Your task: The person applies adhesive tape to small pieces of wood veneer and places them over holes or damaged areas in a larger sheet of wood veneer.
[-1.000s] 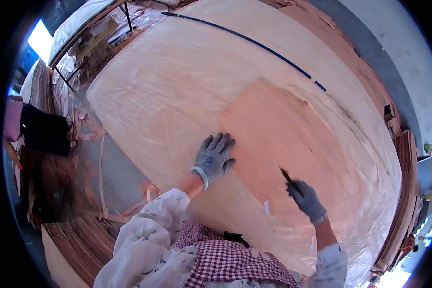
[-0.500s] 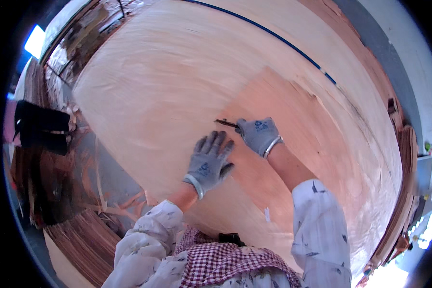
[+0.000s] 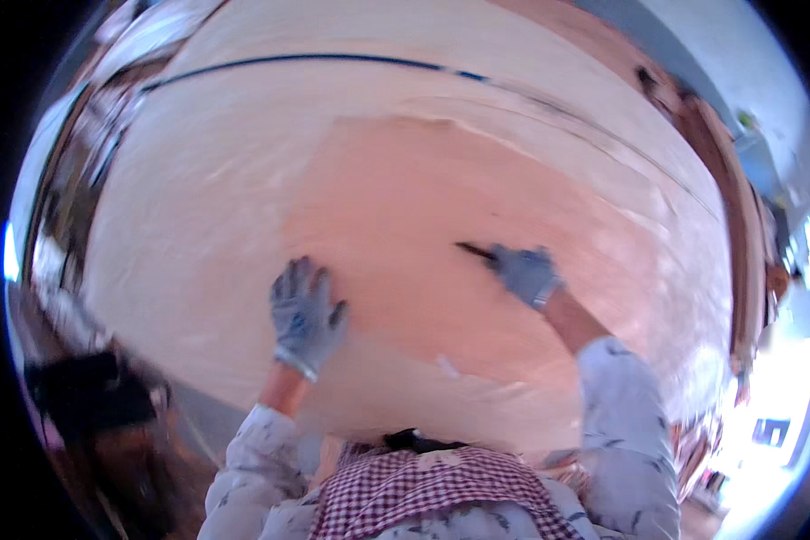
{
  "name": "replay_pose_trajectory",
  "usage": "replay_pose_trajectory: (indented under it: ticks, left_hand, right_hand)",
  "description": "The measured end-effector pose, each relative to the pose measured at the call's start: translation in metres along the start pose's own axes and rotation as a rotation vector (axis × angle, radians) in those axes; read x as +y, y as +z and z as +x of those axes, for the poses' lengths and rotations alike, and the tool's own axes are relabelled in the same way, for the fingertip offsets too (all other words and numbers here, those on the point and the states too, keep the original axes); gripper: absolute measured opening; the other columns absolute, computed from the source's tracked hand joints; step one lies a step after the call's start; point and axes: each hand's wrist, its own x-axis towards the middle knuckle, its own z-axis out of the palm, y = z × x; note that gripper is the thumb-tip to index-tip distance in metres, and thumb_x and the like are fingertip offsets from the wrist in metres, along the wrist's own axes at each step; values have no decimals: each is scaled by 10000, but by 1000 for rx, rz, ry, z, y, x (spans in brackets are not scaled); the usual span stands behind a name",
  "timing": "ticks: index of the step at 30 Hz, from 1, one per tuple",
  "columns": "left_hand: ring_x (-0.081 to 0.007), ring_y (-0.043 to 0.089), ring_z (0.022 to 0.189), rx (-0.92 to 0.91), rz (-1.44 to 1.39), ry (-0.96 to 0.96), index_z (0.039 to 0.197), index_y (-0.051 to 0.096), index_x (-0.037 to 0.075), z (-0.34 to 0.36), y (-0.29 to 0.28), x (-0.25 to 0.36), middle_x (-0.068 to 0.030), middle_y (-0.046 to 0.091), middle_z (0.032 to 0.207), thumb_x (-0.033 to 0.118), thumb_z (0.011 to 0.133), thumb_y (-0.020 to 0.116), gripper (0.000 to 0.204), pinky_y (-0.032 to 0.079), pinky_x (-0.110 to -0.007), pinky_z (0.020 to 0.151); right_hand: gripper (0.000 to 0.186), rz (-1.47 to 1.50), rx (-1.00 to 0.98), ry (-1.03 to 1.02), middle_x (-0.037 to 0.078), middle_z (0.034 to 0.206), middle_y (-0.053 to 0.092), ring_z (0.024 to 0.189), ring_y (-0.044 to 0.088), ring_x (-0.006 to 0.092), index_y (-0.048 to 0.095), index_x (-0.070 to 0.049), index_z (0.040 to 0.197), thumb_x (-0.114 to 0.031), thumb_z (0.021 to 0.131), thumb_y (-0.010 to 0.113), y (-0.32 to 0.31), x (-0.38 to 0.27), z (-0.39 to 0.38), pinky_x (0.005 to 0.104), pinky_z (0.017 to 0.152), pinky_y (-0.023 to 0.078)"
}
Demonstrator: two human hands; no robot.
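Observation:
My left hand [image 3: 303,310], in a grey glove, lies spread on a large pale wood veneer sheet [image 3: 207,198], at the left edge of a pinker veneer piece [image 3: 423,198]. To its right, my right hand [image 3: 522,270], also gloved, grips a slim dark blade-like tool [image 3: 472,248] that points leftward over the pinker piece. Motion blur hides whether the blade touches the wood. A small white strip [image 3: 448,367] lies near that piece's lower edge.
A long dark-blue strip [image 3: 333,56] runs across the sheet's far part. Layered veneer [image 3: 742,252] is piled at the right edge. At lower left, partly seen and blurred, is another person's dark-clothed lower body [image 3: 90,387]. Cluttered material [image 3: 108,126] borders the upper left.
My right hand rose from lower right to my left fingertips, then drew back rightward with the tool. My left hand stays spread. The whole view has swung round and blurred.

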Motion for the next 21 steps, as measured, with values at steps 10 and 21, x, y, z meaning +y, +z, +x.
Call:
replay_pose_trajectory:
  ticks: [10, 21]
  left_hand:
    - [-352, 416, 1180, -193, -7, 128, 1308, 404, 18, 71, 29, 132, -173, 411, 1340, 474, 773, 597, 729, 353, -460, 942]
    - [-383, 411, 1179, -105, 148, 264, 1271, 432, -42, 75, 54, 115, -212, 415, 1324, 591, 771, 529, 812, 321, -454, 997]
  right_hand:
    - [202, 50, 74, 28, 94, 906, 673, 873, 651, 253, 557, -149, 1037, -199, 895, 422, 40, 24, 5, 426, 818, 367]
    - [189, 157, -21, 325, 69, 839, 670, 821, 652, 262, 543, -167, 1013, -235, 910, 400, 117, 245, -181, 465, 812, 344]
